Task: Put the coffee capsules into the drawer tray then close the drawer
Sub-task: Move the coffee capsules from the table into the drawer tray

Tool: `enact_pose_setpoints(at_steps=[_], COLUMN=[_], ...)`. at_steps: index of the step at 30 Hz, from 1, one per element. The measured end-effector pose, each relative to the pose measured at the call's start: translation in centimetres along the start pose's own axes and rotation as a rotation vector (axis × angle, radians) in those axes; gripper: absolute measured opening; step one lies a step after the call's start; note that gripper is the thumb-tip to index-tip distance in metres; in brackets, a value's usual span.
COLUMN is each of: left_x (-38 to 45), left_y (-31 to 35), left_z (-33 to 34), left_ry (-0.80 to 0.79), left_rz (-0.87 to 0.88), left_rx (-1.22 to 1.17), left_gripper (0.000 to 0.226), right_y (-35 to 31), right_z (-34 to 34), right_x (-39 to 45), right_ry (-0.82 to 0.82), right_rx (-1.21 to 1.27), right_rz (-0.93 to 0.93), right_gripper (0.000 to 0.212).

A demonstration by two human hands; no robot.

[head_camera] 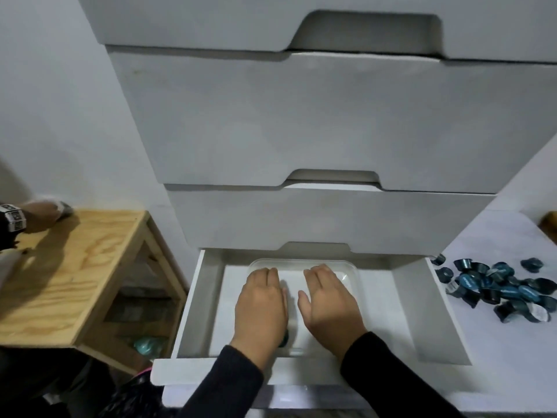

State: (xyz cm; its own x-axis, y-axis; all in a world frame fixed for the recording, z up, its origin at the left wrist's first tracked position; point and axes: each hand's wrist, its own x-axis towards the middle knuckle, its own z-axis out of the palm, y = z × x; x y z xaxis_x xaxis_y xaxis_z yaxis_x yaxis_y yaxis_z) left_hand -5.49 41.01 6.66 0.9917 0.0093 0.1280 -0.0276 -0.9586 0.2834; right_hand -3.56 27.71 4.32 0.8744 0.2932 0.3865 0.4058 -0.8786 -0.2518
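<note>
White drawer (193,309) pulled wide open at the bottom centre of the frame, a clear plastic tray (351,274) sitting inside it. Both hands are flat over the tray, palms down, fingers stretched out: left hand (260,303) and right hand (330,306) side by side, just apart, gripping nothing I can see. One dark capsule (284,339) peeks out under the left wrist. Over at the right edge, the pile of blue coffee capsules (500,288) lies on the white floor (497,342), beside the drawer. Wooden table (69,267) at left.
</note>
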Motion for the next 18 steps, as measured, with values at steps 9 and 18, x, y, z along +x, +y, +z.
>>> enact_pose_setpoints(at_steps=[9, 18], left_x=[-1.7, -0.8], left_y=[11.9, 30.7], left_z=[0.1, 6.7], left_ry=[0.067, 0.036], left_rz=[-0.072, 0.022], left_rx=[-0.205, -0.441], left_gripper=[0.048, 0.038], right_y=[9.8, 27.2], right_z=[-5.7, -13.0], right_x=[-4.5, -10.0], right_ry=[0.158, -0.002], right_rx=[-0.064, 0.052], right_rz=[-0.028, 0.212], right_gripper=[0.027, 0.038])
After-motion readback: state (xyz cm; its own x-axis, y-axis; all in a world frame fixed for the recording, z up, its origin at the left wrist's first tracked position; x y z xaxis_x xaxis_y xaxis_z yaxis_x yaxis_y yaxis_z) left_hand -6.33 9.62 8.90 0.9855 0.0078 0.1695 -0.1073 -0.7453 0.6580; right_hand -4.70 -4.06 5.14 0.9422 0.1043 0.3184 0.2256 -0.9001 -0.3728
